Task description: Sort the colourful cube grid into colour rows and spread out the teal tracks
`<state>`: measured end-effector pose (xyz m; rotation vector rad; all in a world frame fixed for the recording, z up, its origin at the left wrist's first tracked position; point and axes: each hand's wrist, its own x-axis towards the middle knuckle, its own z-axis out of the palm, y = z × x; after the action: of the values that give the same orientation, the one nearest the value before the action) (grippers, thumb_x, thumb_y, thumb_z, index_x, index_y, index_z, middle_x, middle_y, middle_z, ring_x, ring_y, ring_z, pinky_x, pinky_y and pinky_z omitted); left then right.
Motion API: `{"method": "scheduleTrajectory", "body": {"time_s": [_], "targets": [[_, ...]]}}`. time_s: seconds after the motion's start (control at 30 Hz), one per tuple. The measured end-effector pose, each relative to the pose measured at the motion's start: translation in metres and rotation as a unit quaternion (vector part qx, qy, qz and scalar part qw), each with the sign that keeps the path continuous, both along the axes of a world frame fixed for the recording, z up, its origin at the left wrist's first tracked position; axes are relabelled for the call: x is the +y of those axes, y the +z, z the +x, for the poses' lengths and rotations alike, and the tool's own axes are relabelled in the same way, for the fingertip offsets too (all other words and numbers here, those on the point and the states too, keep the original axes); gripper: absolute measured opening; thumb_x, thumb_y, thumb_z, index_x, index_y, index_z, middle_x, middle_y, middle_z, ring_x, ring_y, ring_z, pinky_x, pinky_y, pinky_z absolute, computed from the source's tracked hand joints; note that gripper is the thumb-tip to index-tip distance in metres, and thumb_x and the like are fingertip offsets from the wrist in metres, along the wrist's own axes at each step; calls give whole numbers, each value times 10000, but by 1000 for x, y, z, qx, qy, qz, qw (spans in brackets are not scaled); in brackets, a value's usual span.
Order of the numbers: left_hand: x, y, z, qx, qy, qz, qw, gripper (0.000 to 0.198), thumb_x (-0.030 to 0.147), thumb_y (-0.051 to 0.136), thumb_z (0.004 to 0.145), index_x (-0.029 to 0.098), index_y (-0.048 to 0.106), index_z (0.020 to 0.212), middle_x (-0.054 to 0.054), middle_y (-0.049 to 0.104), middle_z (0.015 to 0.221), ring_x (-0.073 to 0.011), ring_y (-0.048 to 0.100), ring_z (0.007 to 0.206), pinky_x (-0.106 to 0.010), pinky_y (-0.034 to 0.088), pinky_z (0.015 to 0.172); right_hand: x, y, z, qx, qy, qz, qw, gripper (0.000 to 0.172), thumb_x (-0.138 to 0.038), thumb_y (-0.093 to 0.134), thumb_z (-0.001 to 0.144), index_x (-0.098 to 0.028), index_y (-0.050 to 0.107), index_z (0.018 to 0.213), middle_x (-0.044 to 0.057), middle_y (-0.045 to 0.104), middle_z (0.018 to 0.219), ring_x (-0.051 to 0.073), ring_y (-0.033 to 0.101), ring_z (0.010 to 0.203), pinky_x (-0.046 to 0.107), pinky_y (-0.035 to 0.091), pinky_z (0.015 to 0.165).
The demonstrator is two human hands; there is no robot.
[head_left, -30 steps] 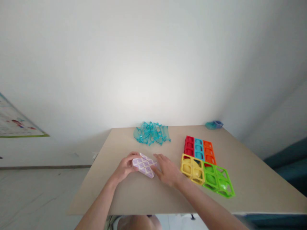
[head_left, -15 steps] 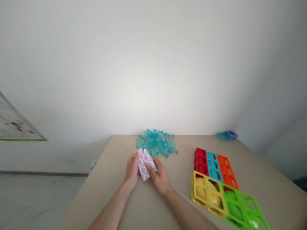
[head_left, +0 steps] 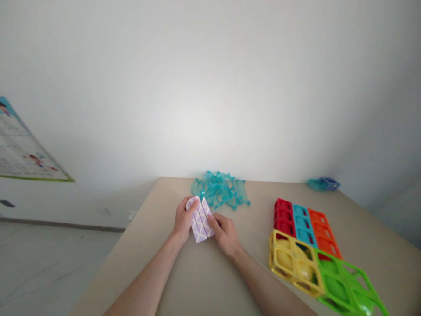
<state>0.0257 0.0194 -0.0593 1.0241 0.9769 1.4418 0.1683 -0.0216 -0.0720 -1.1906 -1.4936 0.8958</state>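
A lilac-and-white snake puzzle, folded into a compact block of triangular pieces, is held between both hands above the table. My left hand grips its left edge, thumb lying across the upper face. From the right, my right hand pinches the lower right side, with the thumb on the face near the edge. The fingers beneath the puzzle are mostly hidden. Just beyond it lies a tangled heap of translucent teal plastic pieces.
On the right of the table stand red, blue, orange, yellow and green frame-like plastic blocks. A blue container sits at the far right corner. A wall closes off the back.
The puzzle has turned in my hands, and a gap now shows between its strips near the top. My right thumb has slid toward its right edge. The camera view has shifted slightly.
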Motion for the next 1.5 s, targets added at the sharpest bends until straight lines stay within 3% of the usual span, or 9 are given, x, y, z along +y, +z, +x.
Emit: {"method": "scheduleTrajectory", "body": {"time_s": [0.13,0.2,0.33,0.43,0.6,0.7,1.07,1.3,1.5], "targets": [[-5,3,1,-37,-117,-11,992,660,214,828,560,207,527,1147,-2,657,848,-159,629,722,-261,504,656,3,-2,4,21,-22,2,1000,434,-524,481,882,-189,498,606,-36,434,560,125,387,554,246,267,517],[-7,4,4,-48,-127,-3,991,733,190,815,581,235,475,1229,-23,671,947,-177,645,803,-293,518,717,4,-3,4,32,-25,2,999,396,-525,471,886,-197,523,671,-32,462,589,135,413,563,248,297,522],[-9,3,7,-33,-140,-14,990,652,205,786,628,208,492,1210,-57,697,968,-202,662,805,-339,524,738,4,-5,3,46,-32,11,998,321,-516,460,898,-217,565,850,1,562,729,177,512,674,278,398,610],[-8,2,7,53,-169,14,984,521,180,786,606,152,599,1091,-88,703,1004,-237,655,892,-340,504,793,6,-8,4,89,-60,10,994,323,-521,500,879,-225,580,981,36,618,877,215,558,829,315,450,722],[-11,5,6,120,-152,67,979,458,167,760,613,148,624,1050,-63,701,969,-226,640,861,-303,489,752,8,-6,3,172,-50,-29,983,378,-570,531,835,-205,588,912,2,572,729,141,469,533,259,404,449],[-14,7,5,116,-156,91,977,435,177,751,634,154,616,1047,-54,691,961,-207,629,828,-279,482,727,7,-1,2,235,-19,-38,971,366,-561,569,809,-198,583,857,-19,524,671,110,414,464,240,363,380],[-17,10,4,103,-184,101,972,467,219,740,686,159,593,1125,-64,680,1034,-214,624,908,-286,493,777,8,0,1,267,2,-59,962,381,-562,590,786,-185,591,846,-2,540,681,113,450,475,243,409,371],[-9,3,4,136,-100,66,984,277,290,730,708,127,674,925,-39,689,823,-158,603,723,-223,471,637,5,-7,-2,154,-36,1,987,353,-518,576,826,-205,599,988,35,621,770,160,539,607,257,453,491],[-9,1,13,-9,-93,-49,994,391,352,757,675,97,676,960,-85,699,835,-176,627,666,-286,535,582,1,-9,-4,112,-41,56,991,280,-431,564,861,-180,605,978,22,587,661,188,575,654,293,484,598]]}}
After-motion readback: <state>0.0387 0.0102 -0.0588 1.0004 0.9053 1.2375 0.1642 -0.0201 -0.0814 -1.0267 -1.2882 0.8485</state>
